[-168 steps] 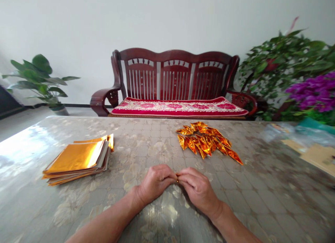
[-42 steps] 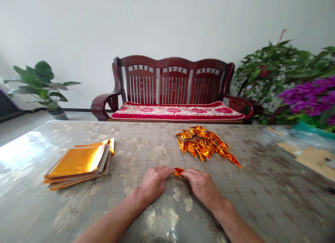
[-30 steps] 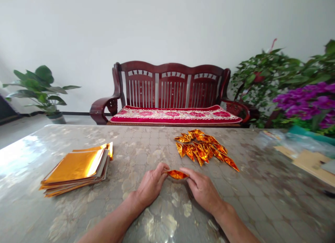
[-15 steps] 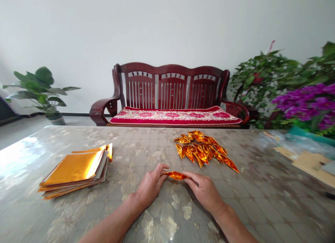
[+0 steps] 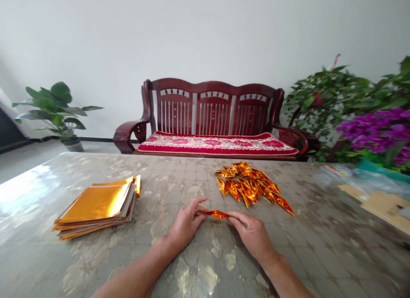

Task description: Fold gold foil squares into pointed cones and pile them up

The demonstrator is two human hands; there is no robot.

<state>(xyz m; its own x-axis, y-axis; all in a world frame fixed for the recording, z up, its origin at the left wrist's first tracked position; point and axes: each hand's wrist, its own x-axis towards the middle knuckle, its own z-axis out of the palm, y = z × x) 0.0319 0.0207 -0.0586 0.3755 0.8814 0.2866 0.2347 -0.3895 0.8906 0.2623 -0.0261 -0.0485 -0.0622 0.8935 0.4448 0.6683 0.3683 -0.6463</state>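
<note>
Left hand [image 5: 185,226] and right hand [image 5: 251,237] close together, fingertips pinching opposite ends of a slim pointed gold-foil fold [image 5: 217,214], its long axis crosswise between them; beyond, a heap of folded gold-foil pieces [image 5: 247,187]; to the left, a stack of square gold-foil sheets [image 5: 94,209], all on a glossy mottled-grey bench [image 5: 315,229].

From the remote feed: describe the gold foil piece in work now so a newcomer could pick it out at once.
On the glossy patterned table, find the left hand and right hand nearest the camera. The narrow gold foil piece stretches between them, the only one held; the other folded pieces lie piled beyond.
</note>
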